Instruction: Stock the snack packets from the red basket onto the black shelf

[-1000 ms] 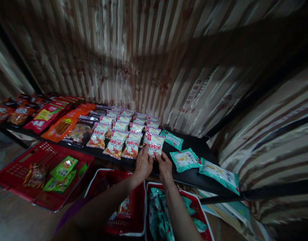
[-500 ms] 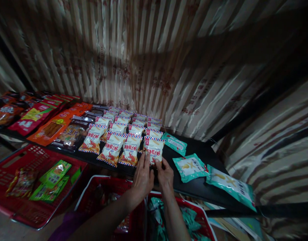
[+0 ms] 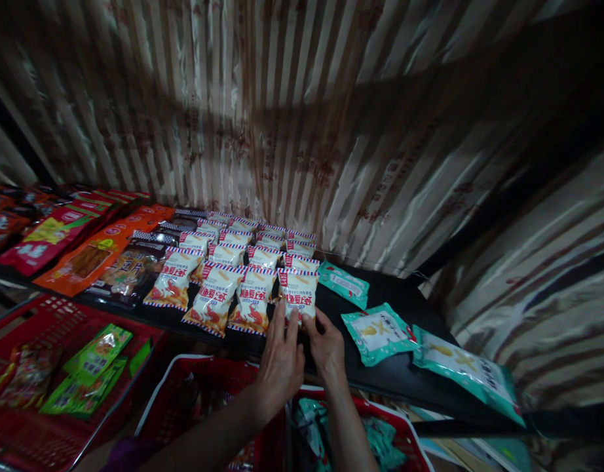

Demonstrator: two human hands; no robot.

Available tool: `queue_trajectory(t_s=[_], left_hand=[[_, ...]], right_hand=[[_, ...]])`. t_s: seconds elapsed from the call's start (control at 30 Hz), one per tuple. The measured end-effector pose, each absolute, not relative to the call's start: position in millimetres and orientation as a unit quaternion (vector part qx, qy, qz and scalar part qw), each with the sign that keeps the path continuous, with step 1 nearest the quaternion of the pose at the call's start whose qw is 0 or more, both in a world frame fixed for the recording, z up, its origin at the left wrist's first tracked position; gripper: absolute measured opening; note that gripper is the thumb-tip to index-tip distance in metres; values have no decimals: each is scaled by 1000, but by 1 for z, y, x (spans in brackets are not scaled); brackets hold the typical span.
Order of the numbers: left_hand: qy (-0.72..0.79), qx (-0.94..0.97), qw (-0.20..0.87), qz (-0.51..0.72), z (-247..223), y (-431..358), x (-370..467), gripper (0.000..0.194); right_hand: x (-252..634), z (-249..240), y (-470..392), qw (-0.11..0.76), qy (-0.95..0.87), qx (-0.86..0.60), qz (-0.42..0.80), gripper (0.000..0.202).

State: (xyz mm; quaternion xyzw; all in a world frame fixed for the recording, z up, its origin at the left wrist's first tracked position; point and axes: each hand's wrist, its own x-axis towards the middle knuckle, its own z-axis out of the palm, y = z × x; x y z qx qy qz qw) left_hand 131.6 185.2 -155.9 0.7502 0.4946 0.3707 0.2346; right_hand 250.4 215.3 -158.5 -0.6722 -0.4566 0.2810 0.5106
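Behind everything hangs a pleated, striped curtain (image 3: 263,98) printed with reddish figures, its right part in shadow. Along its foot runs a black shelf (image 3: 405,298), and below that shelf's front edge sit 3 red plastic baskets: the left basket (image 3: 17,334), the middle basket (image 3: 174,393) and the right basket (image 3: 405,429). From the left, the shelf carries black-and-orange bags (image 3: 4,226), a pinkish-red bag (image 3: 46,239), an orange bag (image 3: 93,259) and a dark brown bag (image 3: 125,272) with a checkered top. At the right lie 3 teal snack packets, the longest (image 3: 464,367) nearest the shelf's end. More teal packets (image 3: 380,439) fill the right basket; green packets (image 3: 98,354) rest in the left basket, while the middle basket's contents are too dim to name. Both hands meet at the shelf's front, close together but with a gap between them. The left hand (image 3: 282,357) has its fingers extended, tips on the lower left of the front right shrimp snack packet (image 3: 297,292); the right hand (image 3: 326,347) sets its thumb on the lower right — whether its fingers grip behind, I cannot tell. That packet faces forward at the right end of the front row, beside 3 matching shrimp packets (image 3: 213,298) — others line up behind.
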Motion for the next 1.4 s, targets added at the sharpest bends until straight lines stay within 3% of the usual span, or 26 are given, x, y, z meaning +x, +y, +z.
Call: queue_trajectory(t_s=[0.37,0.83,1.13,1.4], left_hand=[[486,759,220,373,-161,185,131,63],[482,756,231,377,-162,182,136,68],[490,762,211,367,-161,184,135,65],[479,757,229,380,-160,185,135,66]], right_hand=[[264,-170,224,561,-420,-681,213,48],[291,-172,269,519,-489,-638,290,30],[287,-170,272,468,-530,-675,211,31],[295,-174,282,479,-519,-665,243,32]])
